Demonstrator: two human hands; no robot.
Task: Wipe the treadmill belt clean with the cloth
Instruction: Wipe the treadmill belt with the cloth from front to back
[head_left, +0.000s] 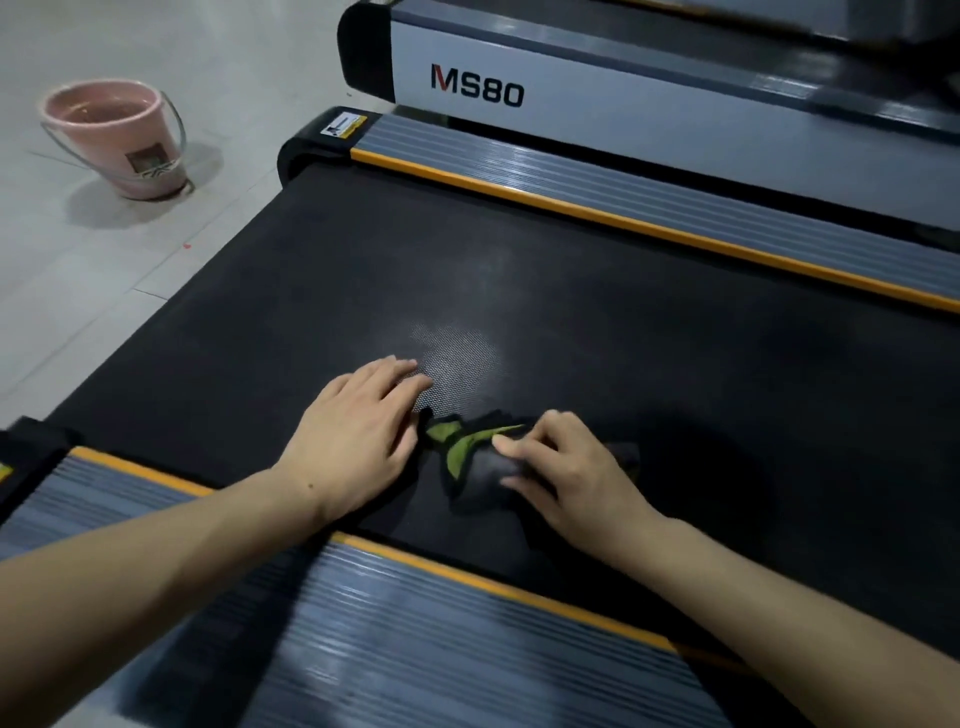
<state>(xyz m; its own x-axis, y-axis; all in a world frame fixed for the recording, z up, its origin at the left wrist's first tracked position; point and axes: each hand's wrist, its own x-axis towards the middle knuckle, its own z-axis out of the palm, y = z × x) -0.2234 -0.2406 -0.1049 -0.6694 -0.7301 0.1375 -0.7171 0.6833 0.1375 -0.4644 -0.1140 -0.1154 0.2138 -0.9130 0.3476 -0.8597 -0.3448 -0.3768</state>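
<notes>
The black treadmill belt (597, 312) fills the middle of the view, with a pale sheen patch near its centre. A dark cloth with green leaf-shaped parts (470, 457) lies bunched on the belt close to the near rail. My right hand (566, 467) rests on the cloth's right side, its fingers curled and pinching the fabric. Just left of the cloth, my left hand (358, 436) lies flat on the belt with fingers together, its thumb side touching the cloth's edge.
Grey ribbed side rails with orange strips run along the near side (415, 634) and far side (649, 202) of the belt. A second treadmill marked MS80 (478, 91) stands behind. A pink bucket (117, 137) sits on the pale floor at upper left.
</notes>
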